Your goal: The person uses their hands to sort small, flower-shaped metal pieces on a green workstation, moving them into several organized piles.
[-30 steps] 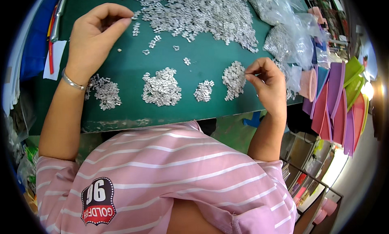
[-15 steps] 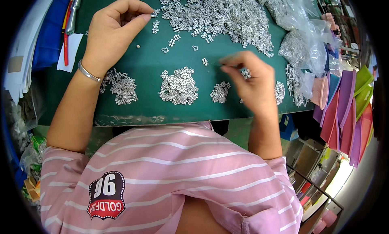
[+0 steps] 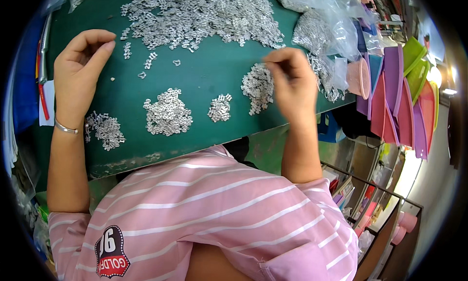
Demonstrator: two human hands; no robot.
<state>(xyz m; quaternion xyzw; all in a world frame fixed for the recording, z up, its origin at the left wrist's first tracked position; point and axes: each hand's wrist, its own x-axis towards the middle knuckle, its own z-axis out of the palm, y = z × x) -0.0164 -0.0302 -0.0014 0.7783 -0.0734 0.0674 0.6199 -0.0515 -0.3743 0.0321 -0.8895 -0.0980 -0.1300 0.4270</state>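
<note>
My left hand (image 3: 78, 71) hovers over the left side of the green table, thumb and fingertips drawn together; what they hold, if anything, is too small to make out. Just right of those fingertips lie loose silver metal pieces (image 3: 127, 50). My right hand (image 3: 295, 81) is closed in a pinch, slightly blurred, at the right edge of a pile of silver pieces (image 3: 257, 88). Its fingertips hide whatever is between them. Between my hands sit a larger pile (image 3: 168, 113) and a smaller pile (image 3: 219, 108). Another pile (image 3: 106, 131) lies below my left wrist.
A big heap of silver pieces (image 3: 204, 15) spreads across the far side of the green table (image 3: 204, 76). Clear plastic bags of pieces (image 3: 312, 30) stand at the far right. Beyond them are a pink cup (image 3: 358, 79) and colourful trays (image 3: 390, 96). A red pencil (image 3: 44, 102) lies far left.
The whole view has shifted and tilted. My right hand has moved right across the table, to the pile there. A loose piece that lay beside it is gone from its spot.
</note>
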